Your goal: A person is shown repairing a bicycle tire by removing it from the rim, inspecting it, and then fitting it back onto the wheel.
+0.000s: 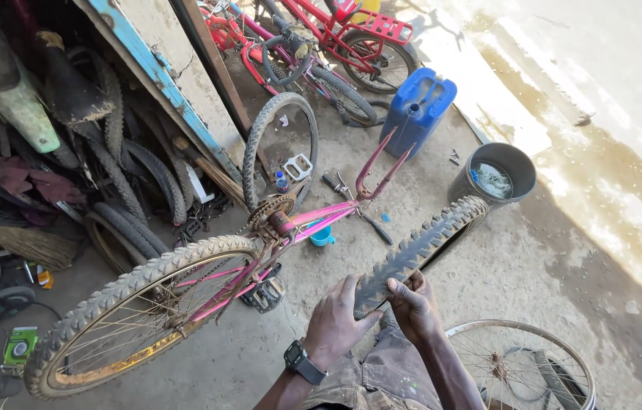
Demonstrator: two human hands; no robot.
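While the upturned pink bicycle [291, 228] lies with no front wheel, both hands grip a loose knobby tyre [420, 247]: left hand [334, 323] and right hand [412, 304] closed around its near end; the bare rim [522, 364] waits beside, unfitted.

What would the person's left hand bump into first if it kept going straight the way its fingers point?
The left hand already rests on the knobby tyre, so that comes first. Past it, the line runs up toward the pink bicycle frame, though depth is hard to judge from one view.
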